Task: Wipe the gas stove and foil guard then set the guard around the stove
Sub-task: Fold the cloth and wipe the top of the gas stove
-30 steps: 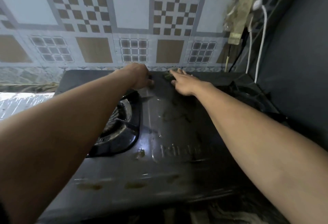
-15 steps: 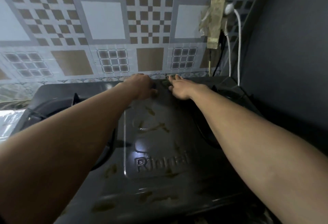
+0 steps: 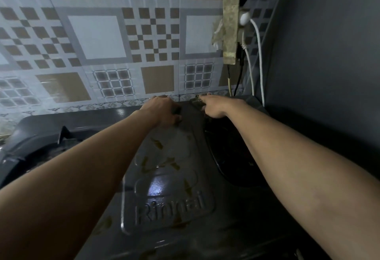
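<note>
The dark gas stove (image 3: 170, 204) fills the lower view, its raised middle panel streaked with brown grease stains. Both arms reach across it to the rear edge by the wall. My left hand (image 3: 164, 111) is curled over that edge at the middle. My right hand (image 3: 216, 107) lies just to its right, fingers hooked over the same edge beside a small olive-brown smear. The right burner well (image 3: 232, 163) shows between my arms; the left burner grate (image 3: 41, 142) is partly hidden by my left arm. I cannot make out the foil guard.
A patterned tiled wall (image 3: 96, 37) stands directly behind the stove. A grimy power strip (image 3: 231, 23) hangs on it at the right, with a white cable (image 3: 260, 64) dropping behind the stove's far right corner. A dark grey wall (image 3: 329, 74) closes the right side.
The view has shifted right and closer, so the middle panel now sits centred and the foil at the left has left the frame. Both hands stay at the rear edge.
</note>
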A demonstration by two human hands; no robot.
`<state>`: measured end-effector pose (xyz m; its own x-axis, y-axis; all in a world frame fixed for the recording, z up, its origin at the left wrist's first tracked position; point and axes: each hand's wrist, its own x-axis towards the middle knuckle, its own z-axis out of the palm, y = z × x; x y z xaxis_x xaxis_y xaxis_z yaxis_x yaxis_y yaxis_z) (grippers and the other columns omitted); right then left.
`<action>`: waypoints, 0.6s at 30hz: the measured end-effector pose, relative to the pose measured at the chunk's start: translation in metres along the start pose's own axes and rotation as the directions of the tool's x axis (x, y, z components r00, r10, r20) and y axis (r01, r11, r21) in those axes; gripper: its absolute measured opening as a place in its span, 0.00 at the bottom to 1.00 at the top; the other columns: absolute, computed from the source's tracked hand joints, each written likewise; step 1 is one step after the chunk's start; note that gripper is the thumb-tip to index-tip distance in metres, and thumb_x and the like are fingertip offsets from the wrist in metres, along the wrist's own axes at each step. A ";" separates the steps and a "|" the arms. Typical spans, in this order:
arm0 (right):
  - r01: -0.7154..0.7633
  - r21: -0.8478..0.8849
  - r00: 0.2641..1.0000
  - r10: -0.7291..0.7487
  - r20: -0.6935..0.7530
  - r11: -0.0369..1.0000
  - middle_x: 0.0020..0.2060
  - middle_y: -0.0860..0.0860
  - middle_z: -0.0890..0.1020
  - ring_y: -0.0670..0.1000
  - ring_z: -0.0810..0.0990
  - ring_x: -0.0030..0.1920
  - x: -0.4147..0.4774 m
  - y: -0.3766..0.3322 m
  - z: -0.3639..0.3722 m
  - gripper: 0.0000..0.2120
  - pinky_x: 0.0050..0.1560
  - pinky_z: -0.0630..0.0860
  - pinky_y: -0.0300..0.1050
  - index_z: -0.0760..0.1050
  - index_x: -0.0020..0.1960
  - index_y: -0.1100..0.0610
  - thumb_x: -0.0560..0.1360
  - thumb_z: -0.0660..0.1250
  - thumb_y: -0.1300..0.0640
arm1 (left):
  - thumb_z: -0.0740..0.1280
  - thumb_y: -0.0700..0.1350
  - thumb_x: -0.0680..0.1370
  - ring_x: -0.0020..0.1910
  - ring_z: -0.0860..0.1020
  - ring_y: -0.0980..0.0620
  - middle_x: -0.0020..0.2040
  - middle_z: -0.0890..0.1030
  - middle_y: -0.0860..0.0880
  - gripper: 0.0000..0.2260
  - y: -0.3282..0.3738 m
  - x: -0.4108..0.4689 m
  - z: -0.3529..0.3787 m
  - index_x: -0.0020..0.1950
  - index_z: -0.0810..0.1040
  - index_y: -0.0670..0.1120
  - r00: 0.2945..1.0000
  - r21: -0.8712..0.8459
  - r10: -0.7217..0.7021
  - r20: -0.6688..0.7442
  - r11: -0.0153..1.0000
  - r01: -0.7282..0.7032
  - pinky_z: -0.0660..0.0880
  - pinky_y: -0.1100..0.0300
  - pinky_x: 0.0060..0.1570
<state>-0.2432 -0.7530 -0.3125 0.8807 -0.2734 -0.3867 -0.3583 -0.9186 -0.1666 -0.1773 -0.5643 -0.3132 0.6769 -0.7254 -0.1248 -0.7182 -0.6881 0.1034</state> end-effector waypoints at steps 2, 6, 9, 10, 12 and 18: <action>0.000 0.004 1.000 0.000 0.003 1.000 0.81 0.53 0.45 0.56 0.47 0.80 -0.002 0.006 -0.004 0.29 0.76 0.52 0.49 0.46 0.82 0.54 0.84 0.54 0.62 | 0.66 0.59 0.78 0.59 0.76 0.42 0.60 0.78 0.44 0.21 -0.001 0.002 0.000 0.68 0.77 0.52 1.000 -0.013 0.004 0.008 1.000 -0.004 0.76 0.48 0.57; -0.027 -0.007 1.000 0.027 0.001 1.000 0.81 0.54 0.49 0.58 0.52 0.79 -0.006 0.011 -0.007 0.28 0.75 0.56 0.50 0.48 0.82 0.56 0.84 0.52 0.64 | 0.66 0.59 0.78 0.56 0.77 0.43 0.58 0.79 0.44 0.20 0.006 0.009 0.000 0.67 0.78 0.52 1.000 -0.019 0.000 0.002 1.000 0.000 0.77 0.49 0.54; -0.044 -0.058 0.999 0.043 -0.017 0.997 0.73 0.60 0.67 0.63 0.71 0.68 -0.005 0.011 -0.010 0.23 0.67 0.71 0.56 0.64 0.76 0.60 0.81 0.54 0.66 | 0.65 0.59 0.78 0.55 0.78 0.43 0.58 0.79 0.45 0.20 0.014 0.016 0.002 0.67 0.77 0.53 1.000 -0.031 -0.005 -0.001 0.999 0.005 0.77 0.50 0.52; -0.039 -0.077 0.999 0.037 -0.027 0.996 0.68 0.61 0.73 0.63 0.75 0.63 -0.005 0.012 -0.011 0.20 0.63 0.74 0.56 0.68 0.72 0.61 0.81 0.55 0.66 | 0.65 0.59 0.78 0.55 0.78 0.43 0.58 0.79 0.45 0.20 0.017 0.019 0.003 0.67 0.78 0.53 1.000 -0.040 -0.004 0.001 0.999 0.004 0.77 0.50 0.51; -0.029 -0.100 0.999 0.025 -0.038 0.995 0.60 0.61 0.77 0.62 0.78 0.54 -0.007 0.014 -0.015 0.15 0.54 0.76 0.54 0.72 0.65 0.62 0.81 0.57 0.65 | 0.65 0.59 0.79 0.55 0.78 0.44 0.59 0.79 0.45 0.19 0.023 0.025 0.004 0.68 0.78 0.53 1.000 -0.047 -0.001 0.003 0.999 0.001 0.76 0.51 0.48; -0.080 -0.072 0.993 0.073 -0.096 0.994 0.51 0.60 0.78 0.59 0.78 0.45 -0.003 0.030 -0.022 0.08 0.47 0.76 0.52 0.76 0.55 0.62 0.79 0.59 0.65 | 0.66 0.58 0.79 0.57 0.76 0.43 0.60 0.78 0.44 0.19 0.041 0.040 0.008 0.68 0.78 0.54 0.999 -0.057 0.032 -0.015 0.998 -0.033 0.70 0.54 0.45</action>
<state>-0.2497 -0.7866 -0.2961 0.8779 -0.3657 -0.3091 -0.4044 -0.9119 -0.0699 -0.1809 -0.6212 -0.3221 0.6559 -0.7473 -0.1068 -0.7298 -0.6639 0.1634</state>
